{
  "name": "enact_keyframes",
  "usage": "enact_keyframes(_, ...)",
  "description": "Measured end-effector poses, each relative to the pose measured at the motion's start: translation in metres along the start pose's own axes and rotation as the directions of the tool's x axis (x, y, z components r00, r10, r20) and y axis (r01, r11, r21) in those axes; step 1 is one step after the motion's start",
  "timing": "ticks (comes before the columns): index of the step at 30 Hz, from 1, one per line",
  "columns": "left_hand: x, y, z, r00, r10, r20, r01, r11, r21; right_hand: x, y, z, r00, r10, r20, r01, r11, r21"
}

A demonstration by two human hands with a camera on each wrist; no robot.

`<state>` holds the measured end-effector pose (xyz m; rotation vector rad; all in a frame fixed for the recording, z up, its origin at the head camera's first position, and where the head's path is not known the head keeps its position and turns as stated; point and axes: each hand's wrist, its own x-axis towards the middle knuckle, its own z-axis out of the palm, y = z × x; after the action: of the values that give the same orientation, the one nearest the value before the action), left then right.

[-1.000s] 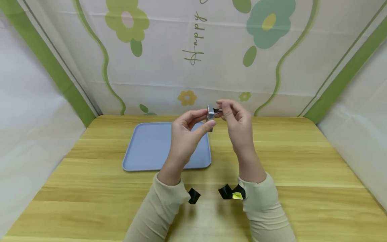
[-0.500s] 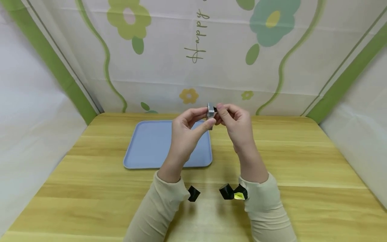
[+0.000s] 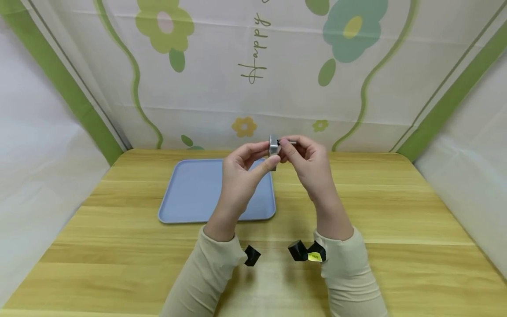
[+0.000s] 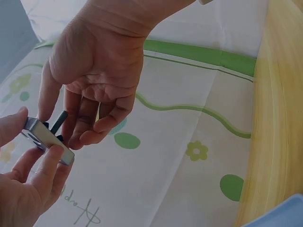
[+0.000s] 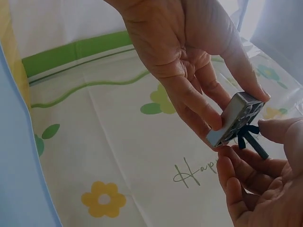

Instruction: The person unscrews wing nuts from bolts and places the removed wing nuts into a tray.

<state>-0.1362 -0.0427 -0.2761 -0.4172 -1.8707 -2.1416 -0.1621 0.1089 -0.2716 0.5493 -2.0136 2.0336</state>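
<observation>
A small silver metal block [image 3: 273, 145] is held up above the table's far side. My left hand [image 3: 239, 171] grips it by its edges between thumb and fingers. From the block's right side sticks a dark threaded bolt [image 5: 257, 146] with a black wing nut [image 5: 242, 135] on it, close to the block. My right hand [image 3: 313, 167] pinches at the wing nut, its thumb touching one wing. In the left wrist view, the bolt [image 4: 58, 122] points toward the right hand's curled fingers. The right hand partly hides the wing nut in the head view.
A blue tray [image 3: 190, 189] lies on the wooden table [image 3: 396, 229], below and left of the hands. Behind stands a white flowered curtain [image 3: 214, 88]. Black wrist devices [image 3: 299, 251] sit at both cuffs.
My right thumb and fingers have shifted left, closer to the block, and the bolt's end now shows beyond the thumb. The left hand keeps its grip on the block.
</observation>
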Motion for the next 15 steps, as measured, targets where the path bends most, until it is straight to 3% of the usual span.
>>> enact_keyframes(7,0.0005,0.0017,-0.0029,1.000,-0.022,-0.005,0.022,1.000,-0.016,0.0000,-0.0012,-0.0023,0.997,-0.040,0.059,0.047,0.992,-0.116)
enact_keyframes(15,0.0012,0.0025,-0.0049,1.000,-0.028,0.014,0.028,0.999,-0.042,-0.0008,-0.0010,-0.0029,0.994,-0.093,0.064,0.105,0.969,-0.223)
